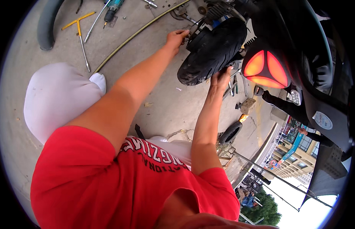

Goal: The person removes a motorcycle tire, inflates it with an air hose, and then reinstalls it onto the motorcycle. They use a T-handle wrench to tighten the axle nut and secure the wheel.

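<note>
Head cam (my only view): from my remote seat, I've got a thick black rubber tyre on its wheel (212, 55) btwn the two hands, mounted under the rear of a dark two-wheeler with a red three-part tail light (266, 68). The tyre's long axis runs diagonally, near end lower left, far end upper right, so one hand sits on each flank.

L hand (177, 39): fingers curled in, pinching or gripping something small by the dark round hub (197, 40) on the tyre's left; can't tell what exactly. R hand (222, 75): at the lower-right side, fingers partly hidden, reaching up to dark parts there; can't tell if it grips or just touches. Neither's clearly nearer; L is by the hub, R is close to the tread.

On the concrete floor (158, 101), off to the left: yellow T-handled wrench (79, 26), teal-and-black power drill (113, 10) and a yellow-green hose (137, 33) (bendy-looking, though the fisheye curves everything). A loose black tyre (231, 132) lies right of the R forearm.
</note>
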Action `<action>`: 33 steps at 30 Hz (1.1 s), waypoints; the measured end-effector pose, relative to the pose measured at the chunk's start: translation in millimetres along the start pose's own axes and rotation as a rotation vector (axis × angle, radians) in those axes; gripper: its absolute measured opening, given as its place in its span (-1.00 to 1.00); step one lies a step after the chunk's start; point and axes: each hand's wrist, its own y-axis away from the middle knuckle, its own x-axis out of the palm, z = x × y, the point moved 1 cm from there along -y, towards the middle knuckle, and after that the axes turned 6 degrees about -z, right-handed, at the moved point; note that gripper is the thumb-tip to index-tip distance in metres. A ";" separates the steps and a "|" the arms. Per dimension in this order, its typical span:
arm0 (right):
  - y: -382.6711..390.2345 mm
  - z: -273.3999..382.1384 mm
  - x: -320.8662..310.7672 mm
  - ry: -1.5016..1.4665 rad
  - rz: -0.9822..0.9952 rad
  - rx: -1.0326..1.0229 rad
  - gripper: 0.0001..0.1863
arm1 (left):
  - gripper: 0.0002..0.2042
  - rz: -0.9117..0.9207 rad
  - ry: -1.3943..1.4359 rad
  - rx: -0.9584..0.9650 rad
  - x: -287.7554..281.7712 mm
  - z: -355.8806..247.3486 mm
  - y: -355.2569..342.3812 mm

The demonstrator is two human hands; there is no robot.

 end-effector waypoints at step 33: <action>7.2 3.5 -10.2 0.664 -0.001 -0.225 -0.44 | -0.74 0.513 0.050 -0.194 11.7 -1.1 -5.5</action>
